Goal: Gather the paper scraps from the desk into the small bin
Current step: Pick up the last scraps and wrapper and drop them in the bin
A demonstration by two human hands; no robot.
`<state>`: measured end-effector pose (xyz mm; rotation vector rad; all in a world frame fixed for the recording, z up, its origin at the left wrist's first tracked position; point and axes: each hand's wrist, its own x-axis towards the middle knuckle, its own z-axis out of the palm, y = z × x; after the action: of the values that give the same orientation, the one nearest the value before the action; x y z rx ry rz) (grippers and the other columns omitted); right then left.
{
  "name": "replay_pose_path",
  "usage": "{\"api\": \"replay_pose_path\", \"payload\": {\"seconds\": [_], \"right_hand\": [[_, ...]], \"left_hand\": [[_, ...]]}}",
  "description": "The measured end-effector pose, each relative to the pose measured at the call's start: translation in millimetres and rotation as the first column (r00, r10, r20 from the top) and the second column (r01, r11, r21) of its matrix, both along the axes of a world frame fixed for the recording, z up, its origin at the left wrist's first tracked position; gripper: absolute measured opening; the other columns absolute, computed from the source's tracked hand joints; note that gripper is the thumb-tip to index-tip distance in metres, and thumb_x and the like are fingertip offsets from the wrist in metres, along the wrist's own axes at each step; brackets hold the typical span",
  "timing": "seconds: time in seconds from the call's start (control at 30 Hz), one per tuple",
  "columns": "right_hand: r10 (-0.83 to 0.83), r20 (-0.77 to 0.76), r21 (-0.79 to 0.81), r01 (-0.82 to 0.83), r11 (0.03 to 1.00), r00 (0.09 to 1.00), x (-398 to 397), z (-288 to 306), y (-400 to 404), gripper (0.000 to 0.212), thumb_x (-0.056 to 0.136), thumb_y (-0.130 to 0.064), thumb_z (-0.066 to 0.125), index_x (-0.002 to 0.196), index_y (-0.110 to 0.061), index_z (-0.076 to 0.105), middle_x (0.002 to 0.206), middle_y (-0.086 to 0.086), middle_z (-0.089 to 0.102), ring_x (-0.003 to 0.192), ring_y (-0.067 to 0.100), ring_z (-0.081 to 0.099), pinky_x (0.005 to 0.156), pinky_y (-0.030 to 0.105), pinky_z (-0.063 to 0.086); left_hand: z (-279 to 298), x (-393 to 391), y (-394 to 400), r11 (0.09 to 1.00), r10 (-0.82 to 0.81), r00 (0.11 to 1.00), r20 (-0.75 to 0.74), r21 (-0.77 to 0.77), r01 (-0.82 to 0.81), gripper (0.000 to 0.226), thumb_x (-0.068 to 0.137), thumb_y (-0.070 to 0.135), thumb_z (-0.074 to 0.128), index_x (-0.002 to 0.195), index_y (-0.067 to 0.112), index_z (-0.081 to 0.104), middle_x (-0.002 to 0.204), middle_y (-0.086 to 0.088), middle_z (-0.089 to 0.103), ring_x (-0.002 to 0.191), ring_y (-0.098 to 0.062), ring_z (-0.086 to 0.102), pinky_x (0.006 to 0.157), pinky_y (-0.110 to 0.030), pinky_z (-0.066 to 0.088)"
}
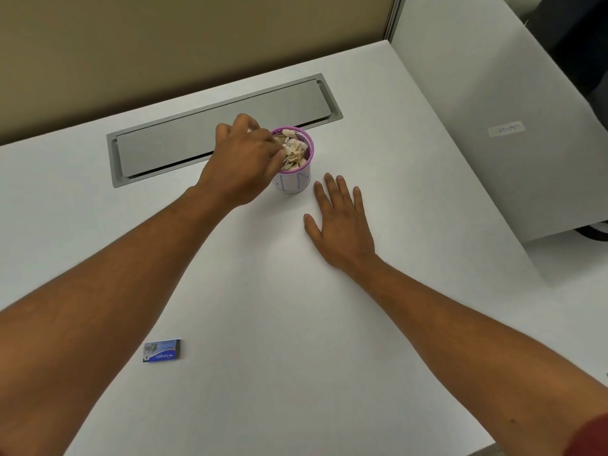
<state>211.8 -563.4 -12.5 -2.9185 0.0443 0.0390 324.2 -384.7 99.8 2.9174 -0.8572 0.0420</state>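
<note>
While two hands work, left (pixel 243 159) pinching scraps (pixel 294 151) over one bin (pixel 296 182), right (pixel 340 222) flat, spread

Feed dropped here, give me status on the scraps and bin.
Left hand over small bin, fingers in paper scraps. Right hand flat on desk. No loose scraps visible.

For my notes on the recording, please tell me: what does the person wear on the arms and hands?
Both forearms are bare, and so are the left hand and the right hand: no gloves, rings, watch or bracelet show. The only clothing visible is a dark red sleeve edge on the right arm, at the lower right corner.
</note>
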Motion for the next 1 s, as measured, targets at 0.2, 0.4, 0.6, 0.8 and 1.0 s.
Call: {"api": "replay_pose_path", "payload": {"seconds": [0.2,0.4,0.6,0.8,1.0], "right_hand": [[-0.002,0.013,0.007,0.002,1.0,1.0,-3,6,1,0.07,0.101,-0.054,0.029,0.16,-0.016,0.028,0.171,0.008,0.019,0.159,0.026,0.013,0.128,0.052,0.012],[0.002,0.046,0.018,-0.003,1.0,0.999,-3,4,3,0.068,0.101,-0.052,0.033,0.158,-0.014,0.032,0.169,0.01,0.023,0.158,0.029,0.016,0.128,0.053,0.013],[0.002,0.075,-0.002,-0.002,1.0,0.997,-4,3,4,0.067,0.101,-0.05,0.035,0.157,-0.013,0.033,0.168,0.012,0.025,0.157,0.03,0.018,0.128,0.053,0.013],[0.012,0.073,0.013,-0.013,1.0,0.997,-4,4,3,0.066,0.101,-0.049,0.036,0.157,-0.014,0.032,0.168,0.011,0.025,0.157,0.03,0.017,0.128,0.053,0.013],[0.003,0.052,0.004,-0.003,1.0,0.999,-5,8,2,0.067,0.101,-0.048,0.037,0.159,-0.014,0.03,0.169,0.011,0.022,0.158,0.029,0.014,0.128,0.053,0.011]], "left_hand": [[18,-31,38,0.968,0.039,0.995,0.092,-0.252,-0.015,0.04,0.107,0.04,0.046,0.118,0.018,0.077,0.115,-0.004,0.076,0.108,-0.025,0.06,0.087,-0.044,0.045],[-14,-129,146,0.967,0.093,0.956,-0.278,-0.204,-0.154,0.03,0.09,0.056,0.069,0.107,0.032,0.076,0.105,0.013,0.069,0.092,-0.01,0.059,0.083,-0.041,0.055],[-57,-228,214,0.853,0.372,0.758,-0.536,-0.124,-0.507,0.066,0.067,0.067,0.084,0.126,0.046,0.065,0.122,0.032,0.045,0.115,-0.004,0.053,0.091,-0.022,0.05],[-74,-249,207,0.745,0.491,0.731,-0.474,-0.206,-0.634,0.046,0.075,0.039,0.09,0.118,0.035,0.073,0.109,0.02,0.057,0.107,-0.01,0.055,0.086,-0.017,0.044],[-56,-215,165,0.602,0.434,0.776,-0.458,-0.494,-0.628,0.037,0.076,0.029,0.092,0.11,0.029,0.076,0.109,0.013,0.069,0.1,-0.008,0.068,0.092,-0.034,0.061]]}}
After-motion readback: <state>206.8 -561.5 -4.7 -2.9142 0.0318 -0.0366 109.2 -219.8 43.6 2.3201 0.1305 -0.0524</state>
